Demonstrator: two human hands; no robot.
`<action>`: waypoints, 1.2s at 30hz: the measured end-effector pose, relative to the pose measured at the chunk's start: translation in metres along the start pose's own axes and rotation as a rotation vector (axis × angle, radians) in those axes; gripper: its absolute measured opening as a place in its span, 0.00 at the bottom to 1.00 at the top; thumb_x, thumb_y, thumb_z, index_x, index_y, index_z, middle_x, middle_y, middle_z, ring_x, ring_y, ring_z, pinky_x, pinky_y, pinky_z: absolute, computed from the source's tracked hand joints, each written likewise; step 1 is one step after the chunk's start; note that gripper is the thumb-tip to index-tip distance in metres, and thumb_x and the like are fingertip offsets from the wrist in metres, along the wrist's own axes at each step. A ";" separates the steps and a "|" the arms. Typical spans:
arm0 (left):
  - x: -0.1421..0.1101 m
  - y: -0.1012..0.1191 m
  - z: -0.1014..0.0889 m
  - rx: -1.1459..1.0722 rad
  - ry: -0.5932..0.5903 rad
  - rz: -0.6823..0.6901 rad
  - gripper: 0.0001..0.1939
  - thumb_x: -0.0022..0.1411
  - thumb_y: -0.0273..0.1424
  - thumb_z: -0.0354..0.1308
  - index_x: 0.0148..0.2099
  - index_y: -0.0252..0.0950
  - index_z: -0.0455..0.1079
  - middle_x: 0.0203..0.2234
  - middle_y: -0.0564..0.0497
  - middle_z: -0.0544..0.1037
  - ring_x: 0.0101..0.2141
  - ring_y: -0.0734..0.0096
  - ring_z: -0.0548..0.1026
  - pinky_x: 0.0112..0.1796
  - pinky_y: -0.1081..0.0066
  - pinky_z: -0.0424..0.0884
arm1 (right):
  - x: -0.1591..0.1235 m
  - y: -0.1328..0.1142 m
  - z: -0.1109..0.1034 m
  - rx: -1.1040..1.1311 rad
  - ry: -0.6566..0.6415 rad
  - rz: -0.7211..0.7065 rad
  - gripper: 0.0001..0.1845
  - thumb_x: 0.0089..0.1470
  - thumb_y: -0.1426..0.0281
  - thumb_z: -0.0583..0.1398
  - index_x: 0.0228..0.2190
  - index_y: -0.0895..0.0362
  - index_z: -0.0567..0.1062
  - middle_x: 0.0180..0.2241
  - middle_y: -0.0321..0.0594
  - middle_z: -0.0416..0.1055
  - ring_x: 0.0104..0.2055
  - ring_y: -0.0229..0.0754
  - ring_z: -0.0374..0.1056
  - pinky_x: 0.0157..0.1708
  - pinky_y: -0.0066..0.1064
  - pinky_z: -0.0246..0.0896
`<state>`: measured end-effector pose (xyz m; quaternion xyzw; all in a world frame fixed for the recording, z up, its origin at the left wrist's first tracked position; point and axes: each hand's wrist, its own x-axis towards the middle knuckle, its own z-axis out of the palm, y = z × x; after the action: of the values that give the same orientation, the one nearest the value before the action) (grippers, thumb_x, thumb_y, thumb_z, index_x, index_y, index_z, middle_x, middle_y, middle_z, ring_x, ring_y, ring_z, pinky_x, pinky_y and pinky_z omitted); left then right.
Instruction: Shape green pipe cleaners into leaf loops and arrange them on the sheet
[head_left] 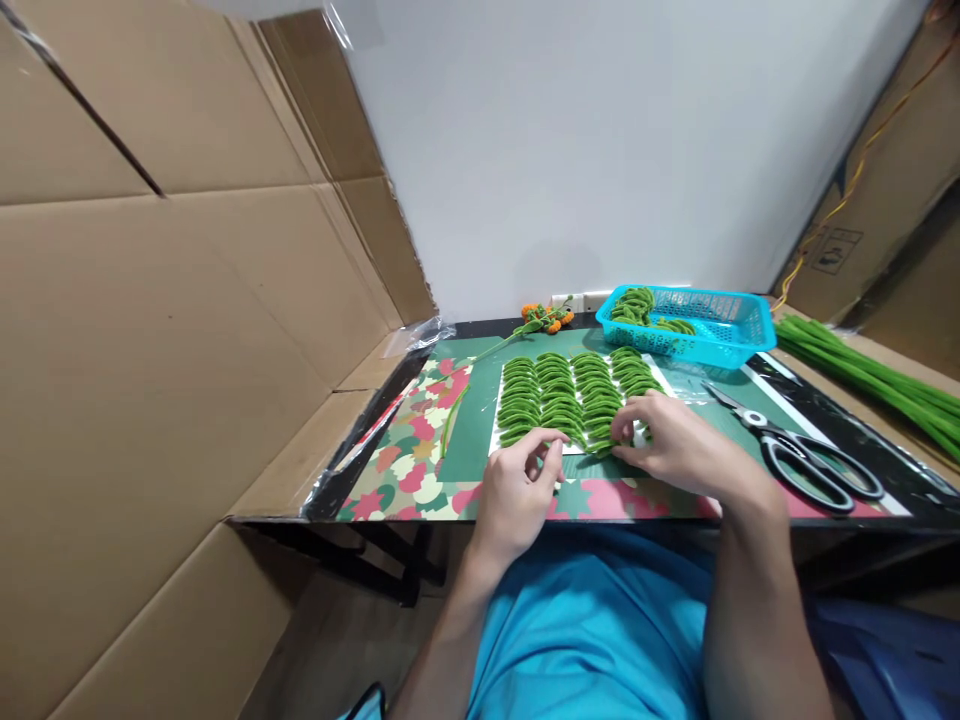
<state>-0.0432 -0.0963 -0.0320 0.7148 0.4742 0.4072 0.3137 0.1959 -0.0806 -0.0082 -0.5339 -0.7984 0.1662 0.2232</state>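
Several curved, fuzzy green chenille-stem leaves (555, 390) lie in neat columns on a white sheet (495, 425). At the sheet's near edge, my left hand (519, 485) has its fingers curled, thumb and forefinger drawn together beside the lowest leaves. Whether anything sits between those fingertips is too small to tell. My right hand (671, 445) bends over the near right part of the sheet. Its thumb and forefinger close at the end of a green leaf (600, 447) at the bottom of the third column. That hand hides the lower part of the fourth column.
A blue plastic basket (686, 345) with more green pieces stands at the back right. Black-handled scissors (795, 450) lie open at right, near a bundle of long green stems (870, 375). Behind is an orange-flowered stem (551, 318). Cardboard (165, 330) walls the left side.
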 end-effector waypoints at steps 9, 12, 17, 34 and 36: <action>-0.002 0.001 0.000 0.099 -0.004 0.016 0.12 0.74 0.38 0.57 0.46 0.40 0.80 0.23 0.55 0.79 0.23 0.72 0.76 0.28 0.74 0.69 | 0.004 0.007 0.008 -0.077 0.009 -0.005 0.03 0.56 0.73 0.66 0.32 0.54 0.82 0.37 0.40 0.76 0.42 0.48 0.67 0.44 0.35 0.58; -0.002 0.007 0.002 0.195 -0.002 0.048 0.09 0.72 0.36 0.60 0.45 0.42 0.82 0.25 0.56 0.81 0.24 0.73 0.75 0.28 0.74 0.66 | 0.004 0.010 0.007 -0.065 0.006 0.000 0.02 0.56 0.72 0.66 0.33 0.54 0.82 0.36 0.40 0.76 0.42 0.48 0.68 0.43 0.35 0.59; 0.006 0.020 0.007 0.476 -0.033 0.149 0.09 0.66 0.35 0.68 0.48 0.45 0.83 0.22 0.58 0.79 0.25 0.70 0.77 0.30 0.72 0.65 | 0.003 0.010 0.004 -0.042 0.027 -0.012 0.05 0.55 0.72 0.68 0.36 0.53 0.81 0.36 0.38 0.76 0.41 0.47 0.69 0.41 0.34 0.59; 0.021 0.018 0.015 0.674 -0.081 0.238 0.07 0.67 0.33 0.67 0.46 0.44 0.84 0.30 0.53 0.85 0.30 0.66 0.81 0.31 0.68 0.65 | 0.004 -0.005 -0.002 0.013 -0.032 0.018 0.12 0.54 0.75 0.69 0.38 0.46 0.88 0.22 0.31 0.71 0.23 0.38 0.60 0.25 0.29 0.47; 0.022 0.017 0.015 0.662 -0.079 0.243 0.07 0.68 0.33 0.66 0.45 0.43 0.84 0.30 0.52 0.85 0.30 0.65 0.81 0.31 0.69 0.66 | 0.006 -0.005 -0.001 -0.014 -0.031 0.035 0.11 0.54 0.74 0.70 0.36 0.46 0.88 0.22 0.32 0.73 0.23 0.38 0.61 0.25 0.30 0.48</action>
<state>-0.0180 -0.0831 -0.0190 0.8440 0.4797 0.2377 0.0323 0.1906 -0.0770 -0.0036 -0.5468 -0.7935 0.1727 0.2041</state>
